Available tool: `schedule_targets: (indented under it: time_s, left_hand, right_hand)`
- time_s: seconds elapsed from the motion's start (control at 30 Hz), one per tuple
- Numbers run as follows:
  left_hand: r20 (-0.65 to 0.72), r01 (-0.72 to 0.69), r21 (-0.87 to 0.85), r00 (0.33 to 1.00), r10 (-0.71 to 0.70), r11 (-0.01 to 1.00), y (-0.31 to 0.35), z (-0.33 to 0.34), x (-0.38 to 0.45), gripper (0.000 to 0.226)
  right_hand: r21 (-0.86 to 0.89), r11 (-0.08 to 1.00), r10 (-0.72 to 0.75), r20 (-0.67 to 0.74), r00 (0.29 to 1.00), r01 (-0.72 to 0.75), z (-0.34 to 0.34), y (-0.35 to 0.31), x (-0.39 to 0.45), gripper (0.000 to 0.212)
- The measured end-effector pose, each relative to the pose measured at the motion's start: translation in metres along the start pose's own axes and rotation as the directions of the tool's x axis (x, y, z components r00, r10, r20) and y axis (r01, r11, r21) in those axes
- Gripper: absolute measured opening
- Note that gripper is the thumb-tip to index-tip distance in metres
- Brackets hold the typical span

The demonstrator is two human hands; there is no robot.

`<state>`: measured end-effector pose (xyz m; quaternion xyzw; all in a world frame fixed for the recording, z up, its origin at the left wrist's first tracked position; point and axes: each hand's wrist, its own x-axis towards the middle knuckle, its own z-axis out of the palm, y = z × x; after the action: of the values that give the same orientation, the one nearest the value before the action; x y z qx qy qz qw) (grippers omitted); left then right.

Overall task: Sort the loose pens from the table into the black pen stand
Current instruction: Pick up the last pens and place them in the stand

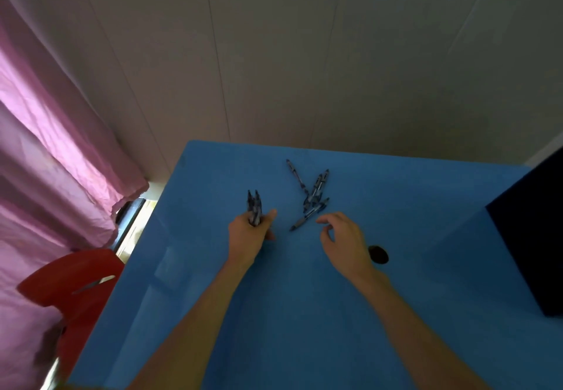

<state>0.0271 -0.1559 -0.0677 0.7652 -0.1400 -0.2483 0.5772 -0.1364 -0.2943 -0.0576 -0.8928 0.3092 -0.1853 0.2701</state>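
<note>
Several loose dark pens [313, 198] lie crossed in a small pile on the blue table [289, 313], toward its far side. My left hand [246, 237] grips a bundle of pens [253, 204] that points away from me, left of the pile. My right hand [344, 237] hovers just right of the nearest pen in the pile, fingers loosely curled and holding nothing. A small round black object [379, 255], possibly the pen stand seen from above, sits right behind my right wrist and is partly hidden by it.
A large dark box-like object [530, 243] stands at the table's right edge. A red chair [73, 286] and a pink curtain [51, 152] are left of the table. A pale wall runs behind the far edge.
</note>
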Motion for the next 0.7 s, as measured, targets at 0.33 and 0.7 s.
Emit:
schedule_targets:
  time_s: [0.33,0.7]
  left_hand:
    - [0.253,0.012,0.212,0.965,-0.067,0.977,0.056,-0.003,-0.039,0.032]
    - [0.461,-0.157,0.330,0.887,-0.014,0.931,0.116,0.068,-0.109,0.031]
  right_hand:
    - [-0.018,0.992,0.128,0.014,0.992,-0.128,-0.064,-0.018,-0.039,0.023]
    - [0.040,0.945,0.328,-0.093,0.940,-0.325,-0.161,0.010,-0.110,0.022]
